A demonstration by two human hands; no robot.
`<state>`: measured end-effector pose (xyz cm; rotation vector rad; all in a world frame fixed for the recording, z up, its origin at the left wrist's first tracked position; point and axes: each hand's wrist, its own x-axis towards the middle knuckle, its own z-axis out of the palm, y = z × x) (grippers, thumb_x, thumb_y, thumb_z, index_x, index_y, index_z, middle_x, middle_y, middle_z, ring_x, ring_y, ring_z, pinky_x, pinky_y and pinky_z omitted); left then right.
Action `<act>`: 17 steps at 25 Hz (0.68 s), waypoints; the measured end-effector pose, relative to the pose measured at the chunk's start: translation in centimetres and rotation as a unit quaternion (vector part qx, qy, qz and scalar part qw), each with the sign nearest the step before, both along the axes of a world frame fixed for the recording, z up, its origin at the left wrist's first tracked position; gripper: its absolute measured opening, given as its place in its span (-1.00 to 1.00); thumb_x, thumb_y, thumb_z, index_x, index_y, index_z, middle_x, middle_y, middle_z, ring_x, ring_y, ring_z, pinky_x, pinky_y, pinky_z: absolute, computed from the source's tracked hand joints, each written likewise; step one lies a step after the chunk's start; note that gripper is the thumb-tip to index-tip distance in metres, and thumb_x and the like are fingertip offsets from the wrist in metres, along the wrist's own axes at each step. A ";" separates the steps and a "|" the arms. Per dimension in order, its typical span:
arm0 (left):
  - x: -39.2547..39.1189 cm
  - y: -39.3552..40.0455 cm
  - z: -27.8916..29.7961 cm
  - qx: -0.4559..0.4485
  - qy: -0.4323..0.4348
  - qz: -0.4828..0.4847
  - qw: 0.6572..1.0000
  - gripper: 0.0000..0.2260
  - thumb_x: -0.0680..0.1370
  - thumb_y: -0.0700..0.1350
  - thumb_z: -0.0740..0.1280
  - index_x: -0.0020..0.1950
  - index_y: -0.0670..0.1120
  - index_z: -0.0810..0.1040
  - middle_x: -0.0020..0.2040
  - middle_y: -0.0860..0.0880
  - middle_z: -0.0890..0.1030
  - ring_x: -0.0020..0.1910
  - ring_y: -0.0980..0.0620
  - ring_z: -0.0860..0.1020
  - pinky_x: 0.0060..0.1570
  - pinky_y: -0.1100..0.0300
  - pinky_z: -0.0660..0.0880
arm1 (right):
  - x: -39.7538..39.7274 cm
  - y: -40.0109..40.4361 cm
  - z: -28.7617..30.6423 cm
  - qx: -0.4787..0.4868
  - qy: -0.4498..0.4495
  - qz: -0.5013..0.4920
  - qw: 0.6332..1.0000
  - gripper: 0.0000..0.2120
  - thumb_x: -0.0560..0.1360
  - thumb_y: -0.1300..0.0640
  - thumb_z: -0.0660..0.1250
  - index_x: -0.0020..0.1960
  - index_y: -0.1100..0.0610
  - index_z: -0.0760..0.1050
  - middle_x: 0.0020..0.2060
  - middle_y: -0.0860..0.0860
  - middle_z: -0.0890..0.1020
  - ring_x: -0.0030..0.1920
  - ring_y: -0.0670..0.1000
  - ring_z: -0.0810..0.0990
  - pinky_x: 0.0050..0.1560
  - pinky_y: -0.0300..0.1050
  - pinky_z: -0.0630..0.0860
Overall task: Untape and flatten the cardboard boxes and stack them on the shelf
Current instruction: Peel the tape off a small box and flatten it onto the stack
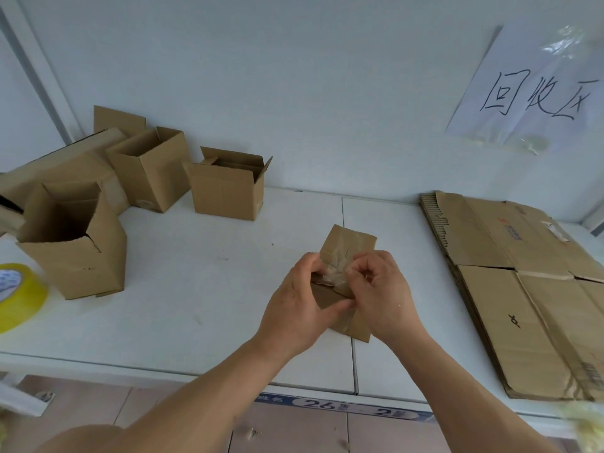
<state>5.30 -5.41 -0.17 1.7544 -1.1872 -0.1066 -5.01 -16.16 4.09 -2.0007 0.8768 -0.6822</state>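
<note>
A small cardboard box (346, 245) sits between my hands over the middle of the white shelf (202, 289). My left hand (299, 308) grips the box's near side, thumb across a flap. My right hand (380, 292) pinches a crumpled strip of clear tape (336, 273) that still clings to the box top. A stack of flattened cardboard (523, 289) lies on the shelf at the right. Several open upright boxes stand at the left, the nearest one (78, 250) in front and another (228, 188) further back.
A yellow roll of tape (19, 295) lies at the left edge of the shelf. A paper sign (536, 93) with handwriting is taped to the white wall at upper right. A numbered label (343, 407) runs along the shelf's front edge, above the floor.
</note>
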 end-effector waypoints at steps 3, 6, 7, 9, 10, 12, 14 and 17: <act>-0.5 -0.2 -0.7 -0.056 -0.011 0.006 0.998 -0.46 0.44 0.20 0.39 0.29 0.05 0.24 0.13 0.12 0.49 0.08 0.19 0.50 0.01 0.32 0.50 | 0.4 -1.3 0.2 -0.051 0.067 0.028 0.996 -0.89 0.50 0.20 0.29 -0.19 0.07 0.50 -0.08 -0.10 0.54 -0.15 -0.15 0.53 -0.20 -0.37 0.42; -0.3 -0.1 -2.1 -0.099 -0.055 0.006 0.994 -0.65 0.53 0.11 0.36 0.18 -0.05 0.37 0.20 0.03 0.49 0.20 0.12 0.51 0.00 0.30 0.53 | 0.7 -2.0 0.2 -0.059 0.088 0.072 0.992 -0.90 0.50 0.22 0.28 -0.15 0.06 0.50 -0.23 -0.13 0.55 -0.25 -0.14 0.50 -0.27 -0.33 0.39; -0.1 0.0 -2.6 -0.107 -0.081 0.006 0.991 -0.69 0.55 0.08 0.34 0.15 -0.07 0.38 0.22 0.00 0.48 0.24 0.10 0.50 -0.02 0.31 0.54 | 0.7 -2.0 0.1 -0.057 0.076 0.095 0.991 -0.86 0.51 0.24 0.28 -0.13 0.01 0.50 -0.27 -0.16 0.53 -0.28 -0.17 0.49 -0.27 -0.36 0.38; 0.4 0.0 -3.0 -0.113 -0.113 0.007 0.987 -0.76 0.57 0.05 0.32 0.08 -0.08 0.40 0.21 0.01 0.45 0.28 0.13 0.47 -0.06 0.38 0.53 | 0.4 -2.0 -0.2 -0.064 0.046 0.143 0.987 -0.70 0.53 0.29 0.26 -0.09 -0.14 0.49 -0.26 -0.21 0.53 -0.23 -0.20 0.49 -0.19 -0.41 0.38; 0.6 0.0 -3.0 -0.108 -0.116 0.006 0.987 -0.78 0.57 0.04 0.31 0.06 -0.08 0.43 0.20 0.03 0.44 0.28 0.14 0.46 -0.07 0.43 0.52 | 0.3 -2.2 -0.4 -0.083 0.039 0.163 0.982 -0.65 0.55 0.30 0.25 -0.09 -0.18 0.51 -0.22 -0.23 0.54 -0.15 -0.18 0.51 -0.14 -0.40 0.38; 0.9 0.0 -2.9 -0.091 -0.125 0.005 0.988 -0.79 0.57 0.04 0.30 0.05 -0.09 0.50 0.18 0.04 0.43 0.24 0.16 0.47 -0.09 0.51 0.47 | -0.1 -2.7 -0.3 -0.094 0.046 0.192 0.976 -0.64 0.57 0.30 0.23 -0.10 -0.16 0.57 -0.13 -0.23 0.58 0.00 -0.16 0.51 -0.01 -0.35 0.39; 1.0 -0.1 -2.8 -0.077 -0.134 0.008 0.988 -0.76 0.57 0.05 0.30 0.06 -0.11 0.55 0.18 0.05 0.44 0.19 0.17 0.48 -0.09 0.54 0.44 | -0.6 -3.1 0.5 -0.068 0.078 0.220 0.970 -0.68 0.58 0.26 0.22 -0.03 -0.12 0.62 -0.01 -0.26 0.59 0.12 -0.23 0.47 0.08 -0.41 0.34; 1.1 0.0 -2.7 -0.074 -0.138 0.006 0.988 -0.76 0.58 0.07 0.28 0.13 -0.06 0.54 0.19 0.06 0.44 0.21 0.20 0.45 -0.10 0.49 0.48 | -1.0 -3.3 0.7 -0.080 0.106 0.246 0.960 -0.85 0.57 0.08 0.33 0.05 -0.08 0.65 0.07 -0.27 0.56 0.16 -0.29 0.42 0.09 -0.50 0.31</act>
